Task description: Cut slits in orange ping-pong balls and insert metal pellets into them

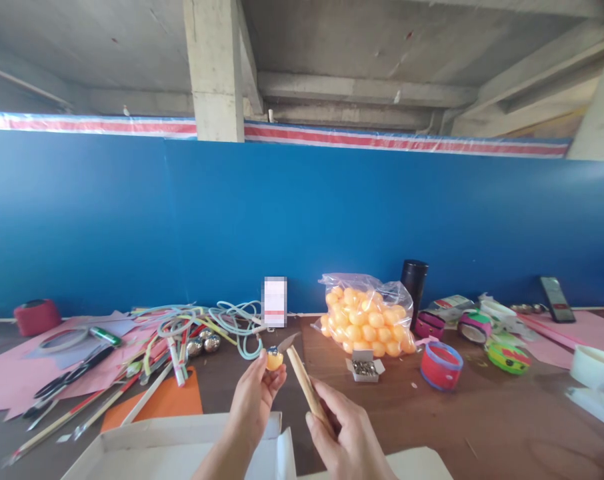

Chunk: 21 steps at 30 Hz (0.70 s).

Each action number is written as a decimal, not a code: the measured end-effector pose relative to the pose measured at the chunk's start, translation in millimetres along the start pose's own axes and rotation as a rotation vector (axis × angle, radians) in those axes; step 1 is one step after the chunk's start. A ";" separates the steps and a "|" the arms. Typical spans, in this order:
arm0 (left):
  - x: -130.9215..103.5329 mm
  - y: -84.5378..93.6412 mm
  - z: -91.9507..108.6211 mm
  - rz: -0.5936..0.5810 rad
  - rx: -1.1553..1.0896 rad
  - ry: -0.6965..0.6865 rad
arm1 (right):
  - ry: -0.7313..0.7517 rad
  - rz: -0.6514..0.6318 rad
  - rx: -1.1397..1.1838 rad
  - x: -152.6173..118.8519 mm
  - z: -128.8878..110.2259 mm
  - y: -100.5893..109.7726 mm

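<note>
My left hand grips an orange ball between its fingertips. On the ball's upper side sits something dark and shiny, too small to make out. In my right hand is a small hammer, held by its pale wooden handle. The dark metal head points left, just above and right of the ball; whether it touches cannot be made out. Beyond my hands stands a clear plastic bag full of orange balls. In front of that bag is a small open box of little metal pieces.
An open white box lies below my left hand. Scissors, coloured strips, tubing and shiny metal balls crowd the left side. Rightward are a red-and-blue tape roll, a black cylinder and a phone. A blue partition backs the table.
</note>
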State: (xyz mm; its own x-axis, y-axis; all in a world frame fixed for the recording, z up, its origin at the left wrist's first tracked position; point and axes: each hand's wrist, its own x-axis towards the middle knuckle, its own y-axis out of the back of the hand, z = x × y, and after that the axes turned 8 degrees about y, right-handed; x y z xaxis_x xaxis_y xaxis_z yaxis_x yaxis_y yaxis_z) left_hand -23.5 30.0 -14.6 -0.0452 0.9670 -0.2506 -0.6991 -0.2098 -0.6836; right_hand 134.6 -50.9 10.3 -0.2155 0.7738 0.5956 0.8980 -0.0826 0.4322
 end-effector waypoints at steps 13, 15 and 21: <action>0.1 1.6 0.3 -0.044 -0.004 -0.009 | -0.056 0.057 -0.003 0.6 4.0 -0.4; -2.1 0.7 1.0 -0.066 0.006 -0.011 | -0.055 0.051 0.004 0.0 4.7 -1.4; -9.3 -2.0 3.1 -0.084 0.013 0.004 | -0.037 0.031 0.026 0.4 2.1 -2.9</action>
State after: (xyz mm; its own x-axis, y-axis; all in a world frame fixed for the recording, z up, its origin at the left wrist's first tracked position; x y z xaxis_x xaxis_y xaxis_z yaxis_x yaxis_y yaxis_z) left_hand -23.8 21.9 -8.8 0.0169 0.9807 -0.1949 -0.7095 -0.1256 -0.6934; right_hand 132.7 -49.0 7.9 -0.1733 0.7936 0.5832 0.9138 -0.0913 0.3958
